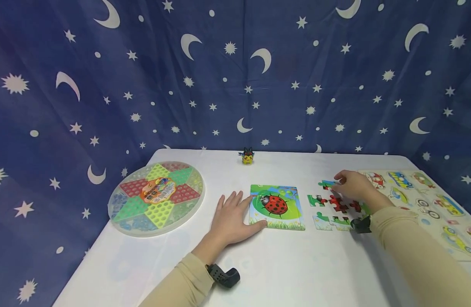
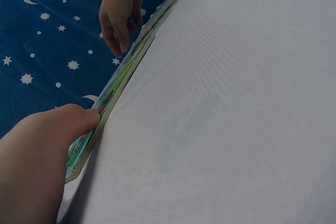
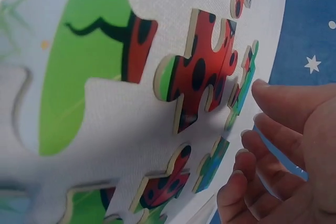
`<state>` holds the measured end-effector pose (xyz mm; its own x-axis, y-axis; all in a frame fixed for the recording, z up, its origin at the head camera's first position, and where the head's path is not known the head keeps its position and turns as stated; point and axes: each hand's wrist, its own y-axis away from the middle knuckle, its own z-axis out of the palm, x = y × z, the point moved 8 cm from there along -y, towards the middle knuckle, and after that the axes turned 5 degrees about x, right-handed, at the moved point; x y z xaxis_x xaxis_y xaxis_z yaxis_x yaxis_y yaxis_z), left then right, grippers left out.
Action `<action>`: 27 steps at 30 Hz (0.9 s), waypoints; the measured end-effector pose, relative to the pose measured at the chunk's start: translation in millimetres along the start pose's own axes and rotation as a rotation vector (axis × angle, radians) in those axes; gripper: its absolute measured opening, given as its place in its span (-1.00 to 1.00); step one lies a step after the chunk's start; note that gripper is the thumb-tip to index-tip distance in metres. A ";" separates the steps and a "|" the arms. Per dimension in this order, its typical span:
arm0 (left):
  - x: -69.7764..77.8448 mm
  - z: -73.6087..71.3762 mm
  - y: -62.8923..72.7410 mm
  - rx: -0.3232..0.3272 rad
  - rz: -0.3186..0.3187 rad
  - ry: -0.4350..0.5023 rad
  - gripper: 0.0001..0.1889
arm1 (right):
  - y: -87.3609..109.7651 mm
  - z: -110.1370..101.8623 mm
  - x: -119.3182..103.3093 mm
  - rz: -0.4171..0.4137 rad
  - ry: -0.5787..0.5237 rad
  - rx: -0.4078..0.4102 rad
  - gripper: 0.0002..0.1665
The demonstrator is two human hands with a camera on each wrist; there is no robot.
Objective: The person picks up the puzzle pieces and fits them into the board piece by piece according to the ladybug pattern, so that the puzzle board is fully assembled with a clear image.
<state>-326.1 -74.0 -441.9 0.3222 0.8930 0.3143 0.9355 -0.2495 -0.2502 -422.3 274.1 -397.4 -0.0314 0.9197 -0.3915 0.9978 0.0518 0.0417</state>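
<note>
My left hand [image 1: 231,219] lies with spread fingers at the left side of a square ladybug puzzle board [image 1: 293,215]. Its thumb touches the board's near edge, as the left wrist view also shows at the thumb [image 2: 81,120]. Over to the right, my right hand [image 1: 354,187] hovers above loose jigsaw pieces, fingers loosely bent. In the right wrist view nothing sits between that hand's thumb [image 3: 286,100] and fingers. A red, black-spotted piece [image 3: 198,74] lies near the fingertips. Green-and-red pieces [image 1: 317,200] are scattered around it, some hidden beneath the hand.
A round Chinese checkers board [image 1: 197,209] stands at the left of the white table [image 1: 274,268]. A small yellow-and-black figure [image 1: 247,156] is at the back. Along the right lies a pale board with vehicle pictures [image 1: 443,226]. A starry blue curtain [image 1: 220,85] hangs behind.
</note>
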 end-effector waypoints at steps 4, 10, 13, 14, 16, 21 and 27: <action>-0.6 -1.2 1.4 0.003 -0.001 0.009 -0.06 | -0.7 3.2 -1.4 0.011 0.008 -0.023 -0.31; -0.3 -1.6 0.8 0.009 0.000 0.016 -0.06 | -2.4 4.6 1.7 0.027 0.002 -0.052 -0.24; 0.2 -2.0 0.4 0.010 0.002 0.020 -0.06 | -3.7 4.9 4.5 0.032 0.004 -0.070 -0.21; 0.5 -2.2 0.3 0.010 0.003 0.023 -0.07 | -3.8 5.0 5.3 0.036 0.005 -0.075 -0.21; 1.2 -2.7 0.1 0.013 0.006 0.029 -0.07 | -4.5 4.8 6.8 0.043 0.006 -0.087 -0.20; 1.7 -2.3 -0.2 0.015 0.008 0.027 -0.08 | -5.6 4.4 7.2 0.041 0.018 -0.098 -0.19; 0.5 -1.8 0.2 0.010 -0.001 0.023 -0.08 | -10.3 9.3 9.0 0.065 0.002 -0.098 -0.14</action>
<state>-325.5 -74.2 -440.1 0.3250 0.8841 0.3357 0.9342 -0.2449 -0.2594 -432.3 278.2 -409.9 0.0326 0.9231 -0.3833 0.9872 0.0302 0.1568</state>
